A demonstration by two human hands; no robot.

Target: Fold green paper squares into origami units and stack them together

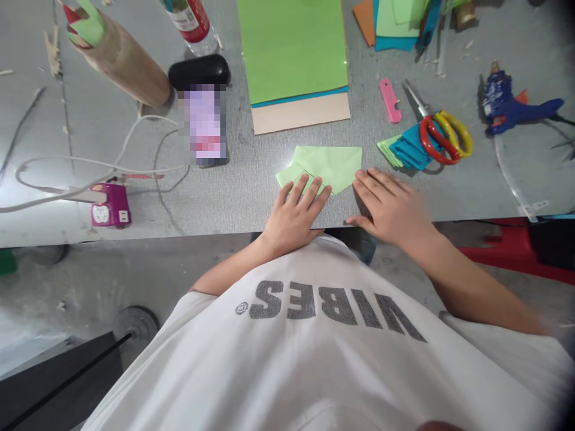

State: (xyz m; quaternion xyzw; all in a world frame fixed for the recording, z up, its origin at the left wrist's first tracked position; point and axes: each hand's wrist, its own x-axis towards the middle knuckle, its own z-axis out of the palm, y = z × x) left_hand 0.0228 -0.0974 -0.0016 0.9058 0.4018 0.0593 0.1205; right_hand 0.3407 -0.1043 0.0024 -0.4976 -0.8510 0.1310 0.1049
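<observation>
A folded piece of light green paper (335, 164) lies flat near the front edge of the table. Spread over its lower left part are the fingers of my left hand (294, 209), pressing it against the tabletop. My right hand (389, 206) rests at the paper's right corner, fingers stretched out and thumb apart, slightly blurred. Its fingertips are at or just touching that corner. Beyond the paper lies a stack of coloured sheets (294, 54), bright green on top with blue and beige edges showing below.
Scissors (438, 137) lie on small folded blue and green papers (406, 149) at right, near a pink cutter (390, 100) and a blue glue gun (512, 105). To the left are a phone (204, 123), a black case (200, 70), a purple plug adapter (111, 205) and cables.
</observation>
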